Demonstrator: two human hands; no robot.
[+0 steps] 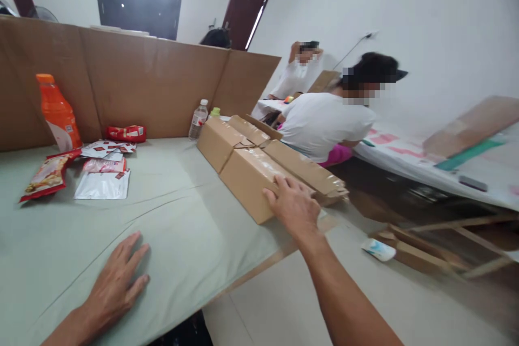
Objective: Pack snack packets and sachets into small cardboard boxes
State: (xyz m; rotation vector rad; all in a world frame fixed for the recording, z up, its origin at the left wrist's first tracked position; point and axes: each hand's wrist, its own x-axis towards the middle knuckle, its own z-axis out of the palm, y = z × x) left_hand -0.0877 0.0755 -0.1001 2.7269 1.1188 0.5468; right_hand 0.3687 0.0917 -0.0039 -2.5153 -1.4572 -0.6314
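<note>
My right hand [295,204] is on the near end of a closed brown cardboard box [253,181], its fingers bent over the top edge and its thumb against the side. Clear tape shines on the box's top. Other boxes adjoin it: one behind its far end [219,143] and a long one [304,167] along its right side. My left hand [121,275] lies on the pale green tablecloth [170,243], fingers apart and holding nothing.
Left on the table stand an orange bottle [59,113], a red snack packet [48,174], white sachets [103,184] and a red pack [125,133]. A clear bottle [198,120] is by the cardboard partition [162,81]. A person in white [324,124] sits to the right; an open carton [421,251] lies below.
</note>
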